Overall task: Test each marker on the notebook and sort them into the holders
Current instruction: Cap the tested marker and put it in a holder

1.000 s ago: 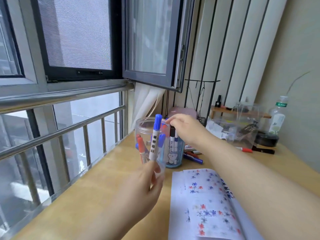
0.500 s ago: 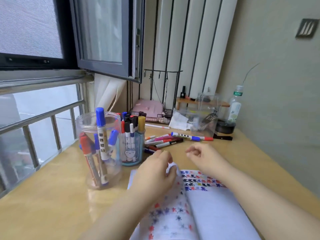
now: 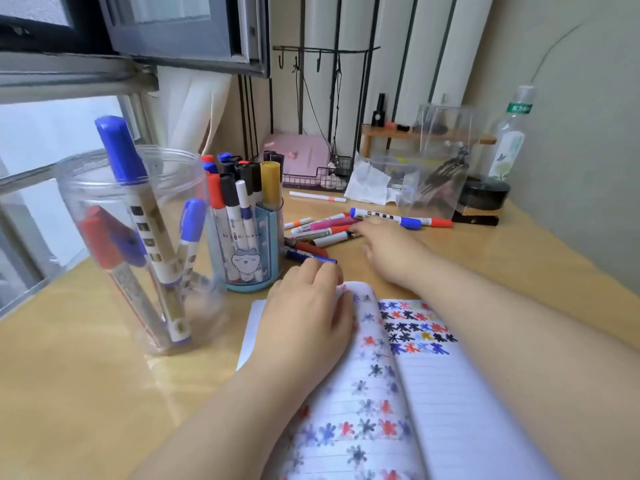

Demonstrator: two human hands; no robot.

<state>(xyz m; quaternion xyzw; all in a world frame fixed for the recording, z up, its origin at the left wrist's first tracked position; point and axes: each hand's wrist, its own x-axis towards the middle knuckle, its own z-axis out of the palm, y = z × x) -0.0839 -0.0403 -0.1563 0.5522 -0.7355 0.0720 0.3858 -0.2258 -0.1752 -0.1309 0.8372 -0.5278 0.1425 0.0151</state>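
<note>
The round blue pen holder with a clear front panel (image 3: 254, 249) carries a line of spaced dark capital letters across that panel, roughly "H A R I W S H"; only part of it shows between the marker barrels, so the word is uncertain. Below the letters is a printed cartoon animal face, not text. The clear plastic drink bottle (image 3: 509, 140) at the right wall has a green band label near its neck with white characters, too small and blurred to read. Black blocks on the white marker barrels cannot be read.
</note>
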